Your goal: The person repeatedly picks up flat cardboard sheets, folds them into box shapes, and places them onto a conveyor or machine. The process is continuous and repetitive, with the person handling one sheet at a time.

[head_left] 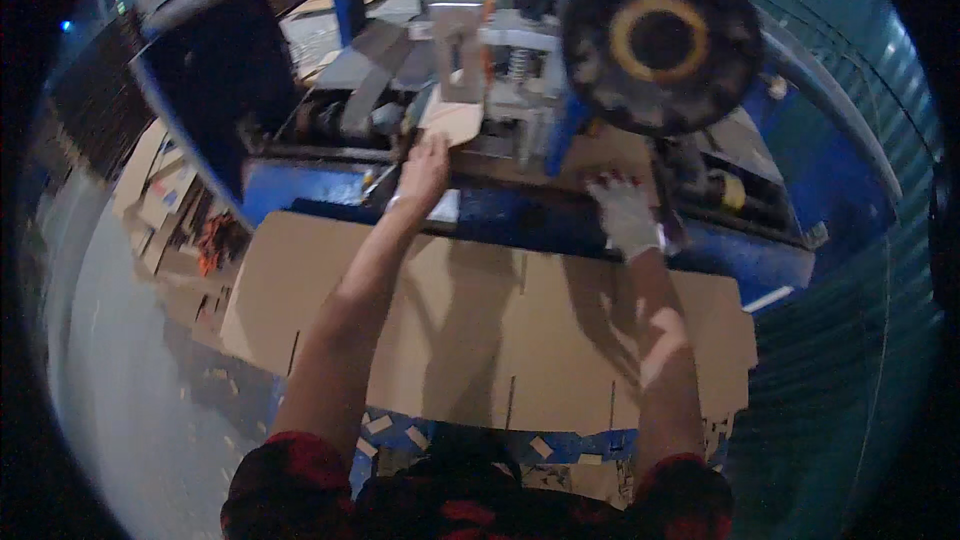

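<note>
Left hand (426, 174) touching cardboard flap (456, 122), can't tell if pinching; gloved right hand (627, 215), fingers splayed, at brown sheet (618, 152).

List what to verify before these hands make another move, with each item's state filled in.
1. Left hand at the small cardboard piece: ok, fingers at its near edge.
2. Left hand's grip firm: cannot tell, too blurred.
3. Right hand away from the blue machine: not ok, fingers spread over its front edge.
4. Large cardboard sheet lying flat: ok, it looks flat in front of the machine.
5. Dark wheel at a standstill: cannot tell from one picture.
6. Left side free of loose cardboard: not ok, cardboard pieces are heaped there.
</note>
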A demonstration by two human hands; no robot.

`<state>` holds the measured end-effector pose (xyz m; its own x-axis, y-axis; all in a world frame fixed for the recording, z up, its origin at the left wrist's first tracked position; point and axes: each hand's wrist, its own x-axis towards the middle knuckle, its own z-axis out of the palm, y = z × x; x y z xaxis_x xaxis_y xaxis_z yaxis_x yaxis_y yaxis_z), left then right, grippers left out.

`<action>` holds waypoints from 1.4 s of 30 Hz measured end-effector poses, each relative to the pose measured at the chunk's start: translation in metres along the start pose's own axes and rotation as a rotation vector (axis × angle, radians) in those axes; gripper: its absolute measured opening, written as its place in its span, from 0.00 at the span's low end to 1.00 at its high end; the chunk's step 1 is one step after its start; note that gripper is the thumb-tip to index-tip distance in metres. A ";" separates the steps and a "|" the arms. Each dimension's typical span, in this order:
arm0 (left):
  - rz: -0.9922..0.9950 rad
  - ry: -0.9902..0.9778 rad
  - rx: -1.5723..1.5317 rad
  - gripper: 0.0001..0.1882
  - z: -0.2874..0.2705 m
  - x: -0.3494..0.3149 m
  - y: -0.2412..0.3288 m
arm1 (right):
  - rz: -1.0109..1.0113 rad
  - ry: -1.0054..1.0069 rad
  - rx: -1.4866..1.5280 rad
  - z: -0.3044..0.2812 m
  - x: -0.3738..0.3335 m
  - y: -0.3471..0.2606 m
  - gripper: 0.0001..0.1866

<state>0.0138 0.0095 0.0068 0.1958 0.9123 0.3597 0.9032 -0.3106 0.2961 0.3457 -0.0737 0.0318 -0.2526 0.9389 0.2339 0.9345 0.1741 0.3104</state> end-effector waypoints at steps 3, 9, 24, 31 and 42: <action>0.280 0.151 -0.078 0.27 -0.004 -0.034 -0.006 | -0.002 0.210 0.293 -0.014 -0.025 0.015 0.28; -0.276 0.294 0.252 0.24 -0.089 -0.230 -0.128 | 0.306 0.240 0.372 -0.040 -0.211 0.004 0.30; -0.635 -0.044 0.308 0.40 -0.155 -0.343 -0.243 | 1.591 0.834 1.193 -0.036 -0.416 -0.042 0.35; -0.510 0.179 0.234 0.28 -0.201 -0.325 -0.196 | 1.300 0.911 1.171 -0.033 -0.431 -0.031 0.30; -0.899 0.315 -1.832 0.26 -0.126 -0.342 -0.144 | 1.449 0.879 1.356 -0.012 -0.408 -0.045 0.28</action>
<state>-0.2315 -0.2915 -0.0469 -0.2260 0.9232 -0.3109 -0.6970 0.0697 0.7136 0.4038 -0.4683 -0.0665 0.9531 0.3025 0.0114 -0.0133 0.0798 -0.9967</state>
